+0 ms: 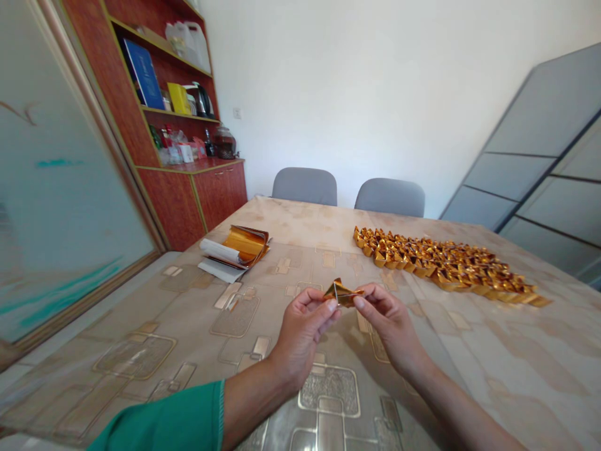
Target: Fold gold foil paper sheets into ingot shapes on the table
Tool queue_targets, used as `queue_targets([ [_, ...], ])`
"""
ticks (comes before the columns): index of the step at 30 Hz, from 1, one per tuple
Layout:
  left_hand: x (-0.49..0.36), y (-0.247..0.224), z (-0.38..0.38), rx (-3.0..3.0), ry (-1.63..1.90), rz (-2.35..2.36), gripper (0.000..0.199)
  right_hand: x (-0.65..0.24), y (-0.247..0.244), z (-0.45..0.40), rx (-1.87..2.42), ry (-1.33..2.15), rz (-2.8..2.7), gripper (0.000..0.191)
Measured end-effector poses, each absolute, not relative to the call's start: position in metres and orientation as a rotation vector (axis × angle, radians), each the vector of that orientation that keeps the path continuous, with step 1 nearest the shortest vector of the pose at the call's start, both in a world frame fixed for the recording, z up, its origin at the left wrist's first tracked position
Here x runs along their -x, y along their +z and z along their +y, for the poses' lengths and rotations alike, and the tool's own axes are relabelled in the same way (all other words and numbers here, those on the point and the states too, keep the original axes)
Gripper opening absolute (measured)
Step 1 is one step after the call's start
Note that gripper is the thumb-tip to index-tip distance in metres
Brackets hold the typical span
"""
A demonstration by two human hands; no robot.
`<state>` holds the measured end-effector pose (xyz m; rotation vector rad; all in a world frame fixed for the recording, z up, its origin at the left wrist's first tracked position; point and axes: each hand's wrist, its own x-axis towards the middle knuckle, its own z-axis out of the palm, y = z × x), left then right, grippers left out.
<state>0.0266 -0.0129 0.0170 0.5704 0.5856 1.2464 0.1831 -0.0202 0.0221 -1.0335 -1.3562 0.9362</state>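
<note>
Although a large batch of folded shiny gold-foil pieces stands finished, or apparently so, in close rows on the right side of the table, the work in hand appears incomplete. One small, angular, partly folded gold-foil piece is held above the near middle of the table, which is covered by a beige patterned tablecloth; its creases and raised point suggest a shape partway formed, though its exact stage cannot be confirmed. A loosely curled stack of gold-and-white sheets lies on the left, well apart from the rows, and is judged to be unused stock. The number of sheets remaining cannot be told.

Grip: the left hand, below a green sleeve, pinches the piece's left end between thumb and forefinger, with almost no gap beyond the foil's thickness. The right hand closes thumb and fingertips on the opposite end in a similar narrow pinch. Neither hand touches the rows or the stack.
</note>
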Motion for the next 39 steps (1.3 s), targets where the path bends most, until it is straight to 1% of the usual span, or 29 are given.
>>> queue_targets([
  [7,-0.025,0.017,-0.011,-0.547,1.258,0.586,0.032,-0.183,0.022,-0.02,1.049,0.913,-1.415,0.021],
  [9,-0.025,0.017,-0.011,-0.534,1.251,0.582,0.033,-0.183,0.019,-0.02,1.044,0.815,-1.443,0.017],
  [12,-0.025,0.017,-0.011,-0.516,1.233,0.599,0.036,-0.182,0.016,-0.021,1.046,0.616,-1.495,0.024],
  [14,-0.024,0.016,-0.011,-0.518,1.224,0.615,0.037,-0.183,0.016,-0.022,1.046,0.536,-1.573,0.016],
  [17,-0.024,0.015,-0.01,-0.526,1.217,0.628,0.037,-0.183,0.02,-0.024,1.035,0.515,-1.673,0.004],
  [29,-0.025,0.017,-0.011,-0.555,1.219,0.653,0.037,-0.18,0.029,-0.027,1.056,0.311,-1.747,0.003],
  [32,-0.026,0.016,-0.011,-0.555,1.22,0.658,0.037,-0.181,0.03,-0.027,1.083,0.348,-1.727,0.005],
  [35,-0.026,0.015,-0.011,-0.548,1.237,0.662,0.037,-0.181,0.029,-0.026,1.083,0.435,-1.689,0.001],
  [39,-0.027,0.015,-0.014,-0.608,1.233,0.669,0.035,-0.182,0.027,-0.024,1.09,0.542,-1.608,0.011],
])
